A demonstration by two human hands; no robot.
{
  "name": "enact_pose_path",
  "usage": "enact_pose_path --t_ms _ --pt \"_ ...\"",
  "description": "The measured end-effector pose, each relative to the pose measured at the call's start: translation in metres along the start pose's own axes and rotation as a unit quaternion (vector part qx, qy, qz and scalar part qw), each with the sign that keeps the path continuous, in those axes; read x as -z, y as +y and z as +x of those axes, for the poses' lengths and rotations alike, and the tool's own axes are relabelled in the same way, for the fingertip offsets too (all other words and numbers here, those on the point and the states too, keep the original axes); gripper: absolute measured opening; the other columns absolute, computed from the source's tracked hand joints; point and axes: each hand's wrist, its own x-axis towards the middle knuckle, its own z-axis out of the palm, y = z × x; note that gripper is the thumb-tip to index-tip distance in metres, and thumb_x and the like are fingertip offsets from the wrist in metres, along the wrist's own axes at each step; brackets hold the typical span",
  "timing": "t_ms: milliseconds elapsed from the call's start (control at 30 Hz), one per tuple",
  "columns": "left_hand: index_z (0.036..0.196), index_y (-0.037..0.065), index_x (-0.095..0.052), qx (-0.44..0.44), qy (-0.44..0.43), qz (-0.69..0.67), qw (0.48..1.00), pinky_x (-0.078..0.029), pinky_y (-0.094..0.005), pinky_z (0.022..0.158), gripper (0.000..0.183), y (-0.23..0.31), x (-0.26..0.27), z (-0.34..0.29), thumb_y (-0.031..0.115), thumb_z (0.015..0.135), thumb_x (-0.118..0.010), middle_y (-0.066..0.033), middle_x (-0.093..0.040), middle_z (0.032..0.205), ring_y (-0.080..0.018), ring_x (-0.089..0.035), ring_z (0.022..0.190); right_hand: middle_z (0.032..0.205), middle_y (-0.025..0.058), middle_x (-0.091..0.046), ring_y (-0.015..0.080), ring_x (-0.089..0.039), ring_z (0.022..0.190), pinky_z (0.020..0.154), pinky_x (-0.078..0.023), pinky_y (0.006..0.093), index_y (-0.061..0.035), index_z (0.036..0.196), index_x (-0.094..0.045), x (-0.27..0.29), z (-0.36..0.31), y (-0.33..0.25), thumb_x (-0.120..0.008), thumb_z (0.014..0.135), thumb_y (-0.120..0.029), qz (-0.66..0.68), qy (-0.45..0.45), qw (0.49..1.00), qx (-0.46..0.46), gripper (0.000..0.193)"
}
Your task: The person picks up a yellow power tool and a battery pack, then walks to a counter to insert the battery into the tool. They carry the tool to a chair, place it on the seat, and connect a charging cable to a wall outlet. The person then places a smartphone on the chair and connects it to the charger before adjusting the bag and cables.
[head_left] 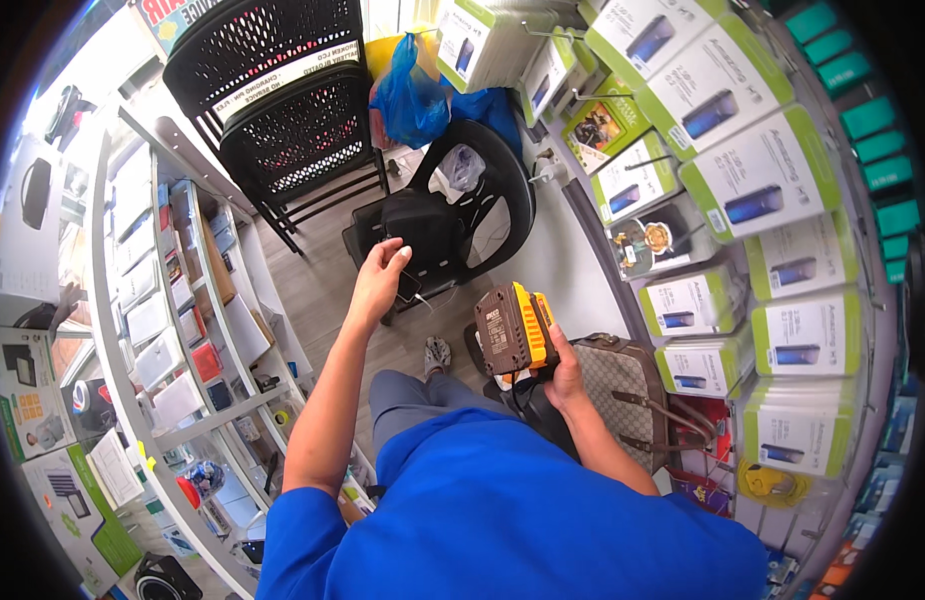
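My right hand [565,378] grips a yellow and black power-tool battery pack [509,335] by its right side, with its labelled dark face turned up. Below the pack, a dark cord and a pale part show near my fingers. Farther forward, my left hand [384,275] is closed, fingertips pinched together at the near left edge of a black bag-like item [420,224]. Whatever those fingertips hold is too small to make out. That black item rests on a black plastic armchair [512,205]. A thin white cable [422,298] hangs just right of my left hand.
Two folded black chairs [297,140] stand at the far left of the armchair, beside a blue plastic bag [412,95]. Packaged goods [757,185] hang along the right wall. On the left runs a glass display case [167,300]. A patterned brown bag [622,395] sits at my right.
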Motion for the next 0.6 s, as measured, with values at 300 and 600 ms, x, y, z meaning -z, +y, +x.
enact_pose_path --t_ms 300,600 --pt "0.152 0.005 -0.059 -0.048 -0.038 0.39 0.919 -0.051 -0.0506 0.112 0.07 -0.089 0.015 0.24 0.043 0.096 -0.077 -0.0193 -0.066 0.144 -0.0378 -0.064 0.133 0.092 0.0026 -0.069 0.0119 -0.063 0.072 0.062 -0.048 0.0271 -0.0052 0.124 -0.068 -0.05 0.045 0.009 -0.058 0.113 -0.042 -0.062 0.114 0.991 0.014 0.04" --pt "0.158 0.009 -0.05 -0.185 -0.14 0.607 0.76 -0.04 -0.0574 0.122 0.104 -0.124 0.012 0.334 0.056 0.076 -0.094 -0.0146 -0.053 0.158 -0.0374 -0.048 0.148 0.093 0.0035 -0.07 0.0115 -0.065 0.073 0.06 -0.049 0.0269 -0.004 0.122 -0.067 -0.127 0.04 0.067 -0.059 0.113 -0.042 -0.015 0.221 0.974 -0.05 0.04"
